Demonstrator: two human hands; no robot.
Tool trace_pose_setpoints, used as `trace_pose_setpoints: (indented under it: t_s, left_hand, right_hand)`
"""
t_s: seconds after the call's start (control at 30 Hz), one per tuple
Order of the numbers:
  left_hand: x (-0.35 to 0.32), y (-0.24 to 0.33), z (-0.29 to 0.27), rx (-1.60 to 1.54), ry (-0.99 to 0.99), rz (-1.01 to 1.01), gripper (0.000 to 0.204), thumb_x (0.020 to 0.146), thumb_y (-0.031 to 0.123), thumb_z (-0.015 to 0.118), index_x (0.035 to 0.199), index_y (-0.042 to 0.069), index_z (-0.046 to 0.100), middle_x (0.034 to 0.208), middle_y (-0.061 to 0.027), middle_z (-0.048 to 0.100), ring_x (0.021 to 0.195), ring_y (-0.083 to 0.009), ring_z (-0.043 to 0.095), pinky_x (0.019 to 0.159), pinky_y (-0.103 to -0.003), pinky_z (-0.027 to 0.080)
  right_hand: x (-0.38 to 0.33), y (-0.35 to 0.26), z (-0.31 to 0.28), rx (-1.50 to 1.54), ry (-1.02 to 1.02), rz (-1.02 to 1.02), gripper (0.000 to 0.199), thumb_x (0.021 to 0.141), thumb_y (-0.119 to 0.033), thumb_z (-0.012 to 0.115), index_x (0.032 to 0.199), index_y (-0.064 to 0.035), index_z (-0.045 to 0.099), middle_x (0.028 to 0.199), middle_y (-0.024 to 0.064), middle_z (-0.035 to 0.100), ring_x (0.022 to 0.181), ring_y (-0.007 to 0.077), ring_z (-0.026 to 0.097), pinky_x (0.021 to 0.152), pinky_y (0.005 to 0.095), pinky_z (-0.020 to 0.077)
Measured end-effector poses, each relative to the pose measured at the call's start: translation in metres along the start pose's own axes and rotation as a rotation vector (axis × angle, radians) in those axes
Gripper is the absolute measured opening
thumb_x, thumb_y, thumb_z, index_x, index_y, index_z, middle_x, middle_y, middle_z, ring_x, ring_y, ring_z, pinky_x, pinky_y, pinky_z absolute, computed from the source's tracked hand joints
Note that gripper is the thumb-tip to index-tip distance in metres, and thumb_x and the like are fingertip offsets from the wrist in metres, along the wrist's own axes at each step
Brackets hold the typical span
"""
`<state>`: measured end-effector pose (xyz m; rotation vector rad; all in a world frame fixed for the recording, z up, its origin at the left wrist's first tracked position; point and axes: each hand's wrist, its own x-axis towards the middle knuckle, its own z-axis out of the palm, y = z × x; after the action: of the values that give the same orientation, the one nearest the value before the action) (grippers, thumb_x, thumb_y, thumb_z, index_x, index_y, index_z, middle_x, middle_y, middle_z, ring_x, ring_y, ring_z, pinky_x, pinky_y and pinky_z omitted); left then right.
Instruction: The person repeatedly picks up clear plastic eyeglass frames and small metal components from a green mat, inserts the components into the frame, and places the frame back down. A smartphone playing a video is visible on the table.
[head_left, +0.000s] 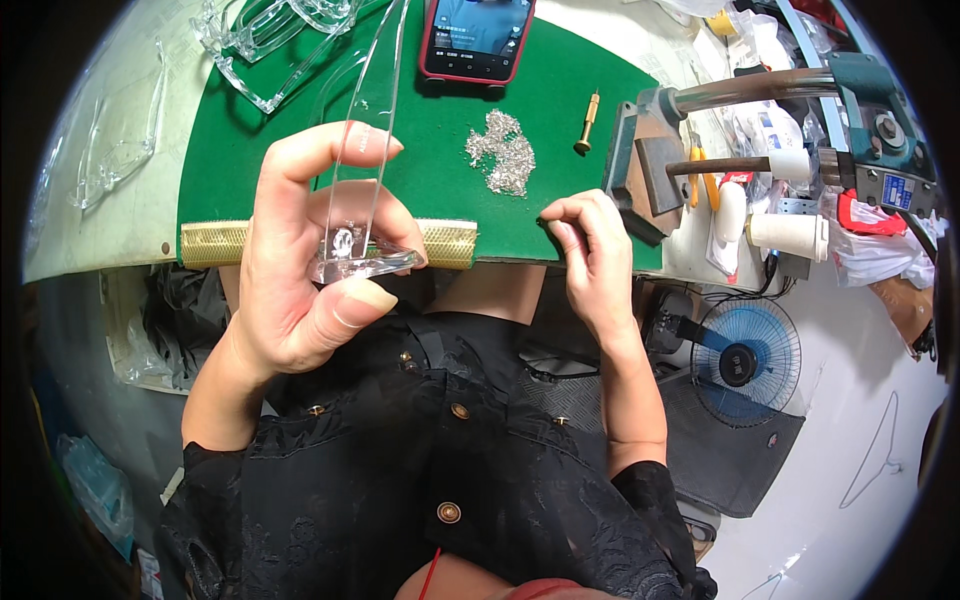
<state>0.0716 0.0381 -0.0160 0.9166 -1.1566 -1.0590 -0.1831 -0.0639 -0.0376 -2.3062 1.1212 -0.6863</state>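
Note:
My left hand (283, 270) is raised over the table's front edge, its fingers and thumb curled round a clear plastic eyeglass frame (378, 105). One long temple points up and away, and a small metal hinge shows near the bend. On the right, my right hand (595, 250) rests at the edge of the green mat (420, 130), thumb and forefinger pinched together. Whatever lies between those fingertips is too small to make out. Beyond it lies a heap of tiny silvery metal pieces, apparently screws (505, 155). A small brass screwdriver (588, 122) stands or lies to their right.
More clear frames (270, 45) lie at the back left. A red-cased phone (476, 42) is at the far middle. A green metal bench press (645, 170) stands on the right. Gold mesh trim (450, 243) lines the front edge. A fan (740, 362) sits below right.

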Motion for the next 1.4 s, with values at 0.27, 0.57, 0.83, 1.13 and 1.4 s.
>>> trace_pose_setpoints:
  t_s: [0.27,0.57,0.83,1.13,1.4]
  left_hand:
    - [0.001,0.000,0.002,-0.008,0.005,0.018,0.089,0.083,0.055,0.065,0.135,-0.003,0.021,0.122,-0.0141,0.040,0.075,-0.0202,0.062,0.063,-0.028,0.050]
    - [0.001,0.001,-0.001,0.008,-0.044,-0.010,0.088,0.083,0.055,0.064,0.135,-0.002,0.021,0.113,-0.0155,0.047,0.073,-0.0197,0.062,0.061,-0.027,0.049]
    - [0.002,0.003,0.003,0.006,-0.030,0.006,0.087,0.083,0.056,0.064,0.134,-0.002,0.022,0.106,-0.0155,0.050,0.073,-0.0195,0.061,0.061,-0.026,0.048]
    - [0.001,0.002,0.006,-0.041,0.002,0.028,0.090,0.081,0.059,0.065,0.134,0.002,0.021,0.081,-0.0165,0.061,0.071,-0.0175,0.060,0.064,-0.025,0.048]
    - [0.004,0.006,0.016,0.006,0.054,0.046,0.094,0.079,0.063,0.064,0.136,0.004,0.019,0.082,-0.0170,0.062,0.069,-0.0172,0.061,0.057,-0.022,0.045]
  right_hand:
    - [0.002,-0.001,0.001,-0.082,0.044,-0.005,0.011,0.080,0.004,0.060,0.089,-0.0015,0.061,0.082,0.0111,0.055,0.078,0.0284,0.055,0.070,0.0367,0.0443]
    - [-0.003,-0.003,0.004,-0.106,0.050,0.023,0.010,0.080,0.004,0.060,0.088,-0.0020,0.061,0.082,0.0108,0.054,0.079,0.0286,0.054,0.071,0.0374,0.0430]
    - [0.000,-0.002,0.000,-0.143,-0.029,-0.087,0.009,0.078,0.003,0.061,0.086,-0.0020,0.059,0.082,0.0105,0.053,0.079,0.0285,0.053,0.069,0.0374,0.0427]
    - [0.004,0.003,0.002,-0.161,-0.046,-0.087,0.016,0.072,-0.004,0.071,0.081,-0.0032,0.058,0.079,0.0085,0.053,0.074,0.0268,0.053,0.064,0.0373,0.0437]
    - [0.007,0.002,0.008,-0.297,-0.005,-0.152,0.013,0.076,-0.006,0.068,0.079,-0.0036,0.055,0.076,0.0091,0.052,0.072,0.0276,0.054,0.063,0.0375,0.0436]
